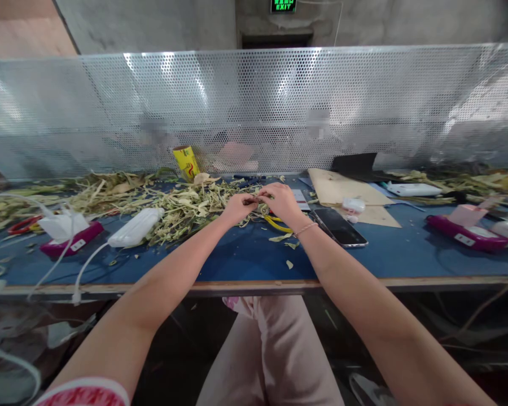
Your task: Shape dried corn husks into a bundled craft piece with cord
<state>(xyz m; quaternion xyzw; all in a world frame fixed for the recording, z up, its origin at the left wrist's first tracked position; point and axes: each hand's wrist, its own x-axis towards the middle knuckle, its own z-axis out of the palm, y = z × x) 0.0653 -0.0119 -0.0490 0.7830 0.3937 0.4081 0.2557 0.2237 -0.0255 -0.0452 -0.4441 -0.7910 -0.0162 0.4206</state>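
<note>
My left hand [238,208] and my right hand [281,201] meet fingertip to fingertip above the blue tabletop [245,259]. Both are closed in a pinch; whatever sits between the fingers is small, dark and too unclear to name. A pile of dried pale-green leaves and stems [182,208] spreads beside and behind my left hand. Just under my right hand lies a curved yellow loop [278,225], partly covered by it. A few leaf scraps [289,264] are scattered near the right wrist, which wears a thin bracelet [306,228].
Right of my hands lie a black phone [338,226] and tan cardboard sheets [342,187]. Purple power strips [74,239] [469,232] and a white power bank [136,227] with cables stand at the sides. A yellow can [186,162] leans against the perforated metal screen [254,113].
</note>
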